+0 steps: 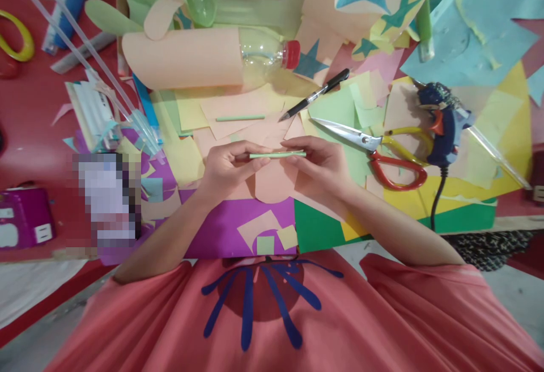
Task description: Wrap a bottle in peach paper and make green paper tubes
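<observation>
Between both hands, level above the paper scraps, is a thin rolled green paper strip (277,155). My left hand (232,165) pinches its left part, and my right hand (321,162) pinches the right part. Beneath them lies a peach paper piece (275,186) with a rounded lower end. A second thin green paper roll (240,117) rests on peach paper just beyond the hands. Past it, a black pen (314,95) lies at a slant. Scissors (374,145) with a red and a yellow handle lie to the right of my right hand, blades apart.
A clear bottle (261,57) wrapped in peach paper, with a red cap, lies at the back. On the right is a blue glue gun (446,122) with its cord. At left are a blurred-out phone (108,202), a purple box (25,217) and clear sticks (97,68).
</observation>
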`<act>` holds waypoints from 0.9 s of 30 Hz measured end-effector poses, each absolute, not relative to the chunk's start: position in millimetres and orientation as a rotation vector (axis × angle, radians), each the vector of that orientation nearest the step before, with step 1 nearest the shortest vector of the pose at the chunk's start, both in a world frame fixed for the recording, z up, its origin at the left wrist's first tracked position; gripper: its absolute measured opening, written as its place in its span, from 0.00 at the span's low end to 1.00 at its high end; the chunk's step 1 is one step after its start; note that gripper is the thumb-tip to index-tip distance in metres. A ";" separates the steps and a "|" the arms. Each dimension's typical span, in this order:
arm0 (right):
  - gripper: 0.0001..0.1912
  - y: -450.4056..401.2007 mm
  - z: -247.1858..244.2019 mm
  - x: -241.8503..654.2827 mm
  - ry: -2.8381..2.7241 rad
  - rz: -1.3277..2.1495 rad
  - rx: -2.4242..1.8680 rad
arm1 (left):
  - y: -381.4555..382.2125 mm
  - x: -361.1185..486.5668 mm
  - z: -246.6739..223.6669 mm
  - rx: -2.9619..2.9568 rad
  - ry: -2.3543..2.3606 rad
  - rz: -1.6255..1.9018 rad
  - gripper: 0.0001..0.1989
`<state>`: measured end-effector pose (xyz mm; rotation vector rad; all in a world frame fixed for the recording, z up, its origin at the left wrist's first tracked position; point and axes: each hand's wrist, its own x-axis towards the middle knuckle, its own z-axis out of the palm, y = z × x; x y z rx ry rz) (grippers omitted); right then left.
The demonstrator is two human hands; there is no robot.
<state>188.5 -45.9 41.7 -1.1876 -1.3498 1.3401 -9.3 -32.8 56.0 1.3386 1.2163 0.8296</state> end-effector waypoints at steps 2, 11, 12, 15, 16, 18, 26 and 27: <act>0.11 -45.0 42.4 190.0 -1.354 1.379 -1.181 | -32.5 -8.9 57.0 1.327 1.210 0.848 0.14; 0.12 -41.3 49.0 193.1 -1.509 1.478 -1.039 | -32.4 -9.2 55.3 1.307 1.118 0.879 0.13; 0.12 -41.4 48.9 193.2 -1.518 1.471 -1.031 | -32.4 -9.2 54.8 1.296 1.109 0.881 0.13; 0.12 -41.6 47.9 193.3 -1.530 1.442 -1.007 | -32.1 -8.7 54.6 1.265 1.103 0.886 0.12; 0.12 -41.7 47.5 193.3 -1.533 1.434 -0.996 | -31.8 -8.4 55.0 1.261 1.111 0.884 0.12; 0.11 -41.7 47.1 193.5 -1.542 1.419 -0.967 | -31.2 -8.0 55.9 1.265 1.129 0.878 0.13; 0.12 -41.1 46.5 194.9 -1.612 1.377 -0.969 | -31.0 -8.2 55.8 1.262 1.150 0.859 0.12; 0.13 -41.1 46.0 194.6 -1.613 1.366 -0.987 | -30.8 -8.5 55.3 1.271 1.152 0.862 0.12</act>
